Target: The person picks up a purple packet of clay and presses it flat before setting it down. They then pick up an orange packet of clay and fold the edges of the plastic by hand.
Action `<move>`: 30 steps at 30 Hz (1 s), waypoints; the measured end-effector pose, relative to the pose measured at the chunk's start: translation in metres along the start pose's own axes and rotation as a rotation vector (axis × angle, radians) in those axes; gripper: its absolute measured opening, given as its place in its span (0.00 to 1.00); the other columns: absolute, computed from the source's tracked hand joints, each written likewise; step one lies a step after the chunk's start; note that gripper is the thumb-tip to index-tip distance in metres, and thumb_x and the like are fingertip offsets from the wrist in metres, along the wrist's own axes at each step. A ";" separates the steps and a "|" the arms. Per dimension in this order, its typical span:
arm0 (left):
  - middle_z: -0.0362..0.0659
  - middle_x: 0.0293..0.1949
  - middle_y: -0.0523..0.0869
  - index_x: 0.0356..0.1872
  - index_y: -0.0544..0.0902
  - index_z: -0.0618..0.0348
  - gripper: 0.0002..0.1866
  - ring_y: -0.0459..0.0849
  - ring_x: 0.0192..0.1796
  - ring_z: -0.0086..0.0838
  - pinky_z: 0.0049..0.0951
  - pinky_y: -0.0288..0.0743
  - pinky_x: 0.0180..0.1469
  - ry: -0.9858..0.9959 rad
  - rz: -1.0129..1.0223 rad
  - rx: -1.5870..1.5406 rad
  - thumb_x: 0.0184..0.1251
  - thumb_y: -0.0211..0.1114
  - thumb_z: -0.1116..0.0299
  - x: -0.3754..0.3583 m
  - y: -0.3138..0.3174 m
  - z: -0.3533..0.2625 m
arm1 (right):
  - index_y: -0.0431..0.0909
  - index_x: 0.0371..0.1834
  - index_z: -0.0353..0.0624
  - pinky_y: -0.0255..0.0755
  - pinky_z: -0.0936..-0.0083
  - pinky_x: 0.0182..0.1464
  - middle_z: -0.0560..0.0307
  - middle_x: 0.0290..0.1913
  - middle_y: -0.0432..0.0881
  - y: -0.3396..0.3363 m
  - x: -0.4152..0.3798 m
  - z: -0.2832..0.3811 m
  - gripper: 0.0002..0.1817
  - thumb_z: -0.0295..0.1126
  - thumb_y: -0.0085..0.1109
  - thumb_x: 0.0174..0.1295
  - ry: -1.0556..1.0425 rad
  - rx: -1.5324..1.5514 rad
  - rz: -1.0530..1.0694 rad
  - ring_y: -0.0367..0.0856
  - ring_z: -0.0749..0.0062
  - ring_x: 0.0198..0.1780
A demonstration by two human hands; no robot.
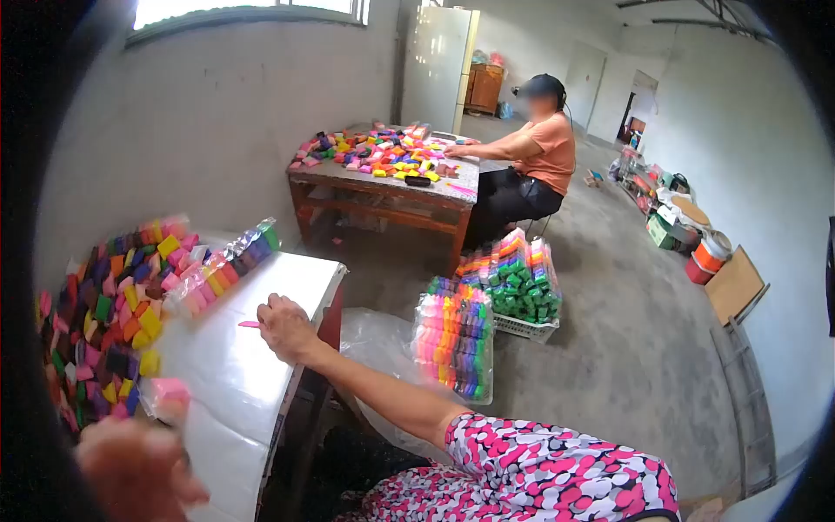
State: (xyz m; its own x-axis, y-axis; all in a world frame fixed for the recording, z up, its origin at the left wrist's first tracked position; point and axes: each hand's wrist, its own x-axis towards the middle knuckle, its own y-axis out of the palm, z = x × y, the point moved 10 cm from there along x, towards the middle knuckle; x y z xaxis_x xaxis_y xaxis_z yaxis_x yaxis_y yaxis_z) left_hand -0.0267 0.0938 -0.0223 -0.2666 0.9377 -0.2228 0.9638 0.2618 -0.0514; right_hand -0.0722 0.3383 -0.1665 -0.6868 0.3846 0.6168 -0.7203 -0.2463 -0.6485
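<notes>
While a pink stick (250, 324) is pinched in the curled right hand (287, 329) over the white table (222, 352), the blurred left hand (139, 470) is held partly open, nothing seen gripped, near a clear packet (167, 400). Coloured blocks (130, 330) are heaped at the left.

A smooth gloss was borne by the white tabletop (222, 352). The long pack (228, 268) was wrapped in clear, shiny plastic. The far table (383, 185) was framed in wood, the floor (617, 365) finished matt.
</notes>
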 end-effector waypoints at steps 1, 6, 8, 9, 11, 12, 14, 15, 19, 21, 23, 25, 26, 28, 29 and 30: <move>0.51 0.52 0.80 0.64 0.70 0.61 0.25 0.79 0.42 0.40 0.39 0.77 0.49 0.398 -0.157 0.269 0.68 0.61 0.65 -0.003 0.017 -0.025 | 0.78 0.34 0.38 0.72 0.60 0.49 0.45 0.39 0.75 0.000 0.001 0.001 0.06 0.29 0.58 0.58 -0.001 -0.005 -0.003 0.76 0.52 0.44; 0.44 0.41 0.83 0.50 0.82 0.65 0.13 0.79 0.40 0.25 0.24 0.73 0.42 0.614 -0.485 0.534 0.65 0.61 0.76 0.028 0.049 -0.009 | 0.77 0.32 0.37 0.73 0.60 0.48 0.44 0.39 0.75 -0.002 -0.002 0.001 0.06 0.29 0.57 0.57 -0.018 -0.016 -0.029 0.77 0.52 0.43; 0.44 0.41 0.84 0.49 0.82 0.65 0.13 0.79 0.40 0.25 0.25 0.72 0.43 0.542 -0.465 0.683 0.64 0.60 0.80 0.042 0.044 0.014 | 0.77 0.31 0.36 0.74 0.60 0.48 0.42 0.38 0.75 -0.003 -0.005 -0.001 0.05 0.27 0.55 0.56 -0.025 0.002 -0.035 0.77 0.51 0.43; 0.44 0.41 0.84 0.49 0.82 0.64 0.13 0.79 0.40 0.26 0.25 0.72 0.44 0.544 -0.467 0.720 0.64 0.59 0.81 0.045 0.038 0.019 | 0.77 0.31 0.36 0.74 0.60 0.48 0.42 0.38 0.75 -0.003 -0.002 0.000 0.05 0.27 0.55 0.57 -0.029 0.004 -0.035 0.77 0.51 0.43; 0.45 0.41 0.84 0.49 0.82 0.64 0.14 0.79 0.40 0.28 0.25 0.72 0.45 0.541 -0.468 0.786 0.64 0.57 0.84 0.049 0.026 0.032 | 0.77 0.31 0.36 0.74 0.60 0.48 0.42 0.39 0.75 -0.002 0.001 0.001 0.06 0.28 0.55 0.57 -0.032 0.006 -0.026 0.77 0.51 0.43; 0.46 0.38 0.83 0.49 0.82 0.65 0.13 0.80 0.39 0.30 0.26 0.73 0.42 0.537 -0.484 0.805 0.64 0.57 0.83 0.050 0.019 0.038 | 0.77 0.31 0.36 0.74 0.60 0.48 0.42 0.39 0.75 -0.003 0.000 0.001 0.06 0.28 0.55 0.57 -0.030 -0.002 -0.030 0.77 0.51 0.43; 0.47 0.37 0.83 0.48 0.82 0.65 0.13 0.80 0.38 0.30 0.28 0.73 0.40 0.426 -0.511 0.904 0.64 0.57 0.83 0.051 0.004 0.054 | 0.78 0.32 0.36 0.74 0.60 0.48 0.42 0.39 0.76 -0.005 0.000 0.002 0.06 0.27 0.54 0.57 -0.032 -0.014 -0.039 0.78 0.51 0.43; 0.48 0.37 0.82 0.48 0.82 0.66 0.12 0.80 0.37 0.31 0.28 0.73 0.39 0.375 -0.525 0.949 0.64 0.57 0.83 0.053 -0.002 0.063 | 0.78 0.32 0.36 0.74 0.60 0.48 0.42 0.39 0.76 -0.005 -0.001 0.002 0.06 0.27 0.54 0.57 -0.033 -0.019 -0.034 0.78 0.51 0.43; 0.52 0.35 0.79 0.45 0.80 0.69 0.12 0.79 0.35 0.44 0.37 0.72 0.37 0.555 -0.548 0.976 0.63 0.53 0.83 0.063 -0.025 0.097 | 0.78 0.32 0.36 0.74 0.60 0.48 0.42 0.38 0.75 0.000 0.001 0.002 0.06 0.28 0.55 0.57 -0.031 -0.026 -0.029 0.77 0.51 0.43; 0.52 0.35 0.79 0.44 0.80 0.69 0.11 0.78 0.36 0.46 0.38 0.73 0.39 0.592 -0.582 1.038 0.62 0.54 0.83 0.071 -0.030 0.109 | 0.77 0.32 0.36 0.74 0.60 0.48 0.42 0.38 0.75 0.000 0.001 0.001 0.06 0.28 0.55 0.57 -0.036 -0.021 -0.033 0.77 0.51 0.43; 0.53 0.35 0.78 0.44 0.80 0.69 0.11 0.78 0.38 0.47 0.40 0.73 0.40 0.624 -0.572 1.075 0.62 0.55 0.83 0.071 -0.023 0.110 | 0.77 0.32 0.36 0.74 0.60 0.48 0.42 0.38 0.75 -0.002 0.000 0.002 0.06 0.28 0.56 0.56 -0.045 -0.008 -0.041 0.77 0.51 0.43; 0.53 0.36 0.78 0.43 0.80 0.69 0.11 0.78 0.39 0.47 0.41 0.73 0.42 0.630 -0.566 1.099 0.61 0.55 0.83 0.071 -0.017 0.109 | 0.77 0.31 0.36 0.74 0.61 0.47 0.44 0.37 0.76 -0.004 -0.002 0.003 0.05 0.28 0.57 0.57 -0.044 -0.022 -0.051 0.78 0.53 0.42; 0.53 0.36 0.78 0.43 0.81 0.70 0.10 0.78 0.39 0.47 0.41 0.72 0.42 0.622 -0.567 1.106 0.61 0.56 0.83 0.071 -0.017 0.110 | 0.77 0.31 0.37 0.73 0.61 0.47 0.45 0.37 0.76 -0.005 -0.002 0.004 0.05 0.28 0.58 0.57 -0.045 -0.028 -0.057 0.78 0.53 0.41; 0.53 0.36 0.78 0.43 0.81 0.70 0.10 0.78 0.40 0.47 0.41 0.72 0.42 0.609 -0.579 1.084 0.60 0.56 0.83 0.071 -0.017 0.108 | 0.77 0.31 0.37 0.73 0.61 0.47 0.45 0.37 0.76 -0.006 -0.001 0.003 0.05 0.28 0.58 0.57 -0.032 -0.016 -0.056 0.78 0.53 0.41; 0.53 0.36 0.78 0.43 0.81 0.70 0.10 0.78 0.40 0.47 0.41 0.72 0.42 0.599 -0.589 1.054 0.60 0.56 0.83 0.070 -0.017 0.107 | 0.77 0.31 0.37 0.73 0.61 0.47 0.45 0.37 0.76 -0.005 -0.001 0.003 0.05 0.28 0.57 0.57 -0.025 -0.009 -0.053 0.78 0.53 0.41; 0.53 0.36 0.78 0.42 0.81 0.70 0.10 0.78 0.40 0.47 0.41 0.72 0.42 0.587 -0.602 1.022 0.60 0.57 0.83 0.069 -0.018 0.107 | 0.77 0.31 0.37 0.73 0.61 0.48 0.45 0.37 0.76 -0.005 -0.002 0.002 0.05 0.28 0.57 0.57 -0.025 -0.013 -0.052 0.78 0.53 0.41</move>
State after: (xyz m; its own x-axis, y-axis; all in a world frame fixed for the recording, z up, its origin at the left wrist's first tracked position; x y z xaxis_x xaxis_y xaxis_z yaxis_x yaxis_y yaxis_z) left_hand -0.0609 0.1295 -0.1410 -0.3678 0.7631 0.5315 0.1991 0.6229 -0.7565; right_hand -0.0675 0.3368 -0.1629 -0.6507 0.3742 0.6607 -0.7539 -0.2147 -0.6209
